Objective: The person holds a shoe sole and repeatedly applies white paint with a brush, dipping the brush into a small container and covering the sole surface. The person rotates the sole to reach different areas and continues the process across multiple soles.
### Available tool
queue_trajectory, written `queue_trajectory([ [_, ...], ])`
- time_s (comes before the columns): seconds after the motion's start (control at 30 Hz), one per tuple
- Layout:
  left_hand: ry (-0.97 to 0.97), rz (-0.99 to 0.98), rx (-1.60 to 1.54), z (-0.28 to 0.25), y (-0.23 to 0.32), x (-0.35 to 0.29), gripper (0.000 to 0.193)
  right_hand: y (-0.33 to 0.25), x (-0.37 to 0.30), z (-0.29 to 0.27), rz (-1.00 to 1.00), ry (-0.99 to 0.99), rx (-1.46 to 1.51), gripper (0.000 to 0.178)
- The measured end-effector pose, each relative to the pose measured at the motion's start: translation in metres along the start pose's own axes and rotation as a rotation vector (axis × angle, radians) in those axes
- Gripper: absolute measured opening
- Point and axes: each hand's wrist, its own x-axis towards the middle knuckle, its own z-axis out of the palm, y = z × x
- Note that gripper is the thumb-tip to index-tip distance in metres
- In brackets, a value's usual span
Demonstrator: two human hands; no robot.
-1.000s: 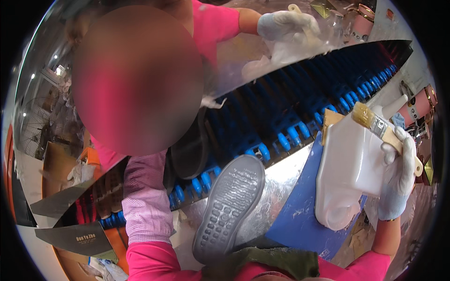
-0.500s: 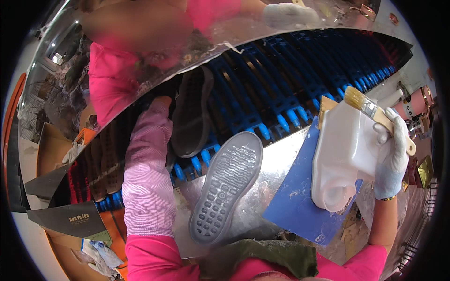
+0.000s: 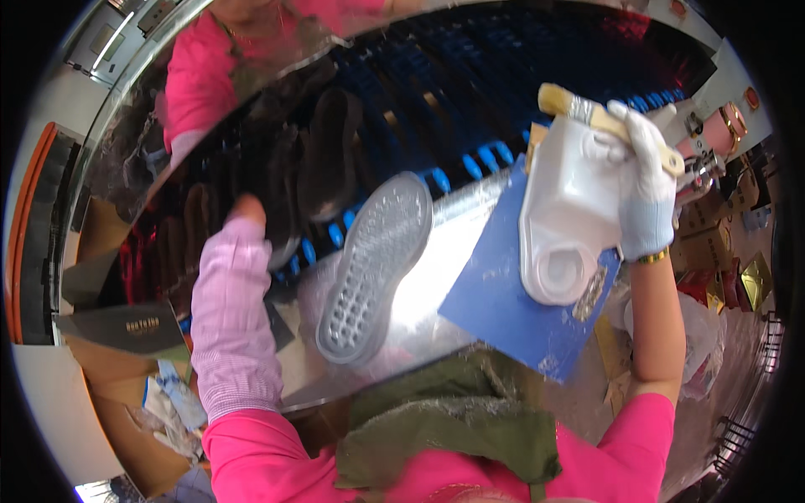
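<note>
My right hand, in a white glove, holds a wide paintbrush by its wooden handle, bristles pointing left. Beneath the brush is a white plastic container with a round opening at its near end. Into the dark space under a clear cover reaches my left hand; shadow and blur conceal its fingers. Dark shoe soles lie near it on the blue-slatted conveyor. A grey shoe sole with a bumpy, shiny surface rests on the metal ledge between my arms.
Under the container is a blue board. The clear cover's edge arches over the conveyor. At the lower left, an open cardboard box holds gloves. A pink cylindrical device stands at the far right.
The view has shifted, so the sole, container and board appear higher and further left. My left hand remains in the dark space. The brush is still in my right hand, over the container.
</note>
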Motion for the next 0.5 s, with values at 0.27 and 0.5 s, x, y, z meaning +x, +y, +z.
queue_trajectory([
  [0.27, 0.042, -0.463, -0.118, 0.051, 0.026, -0.281, 0.064, 0.009, 0.008, -0.006, -0.029, -0.038, -0.005, 0.028],
  [0.5, 0.442, -0.377, -0.174, 0.108, 0.074, -0.403, 0.058, 0.014, 0.013, 0.001, 0.008, -0.031, -0.006, 0.026],
])
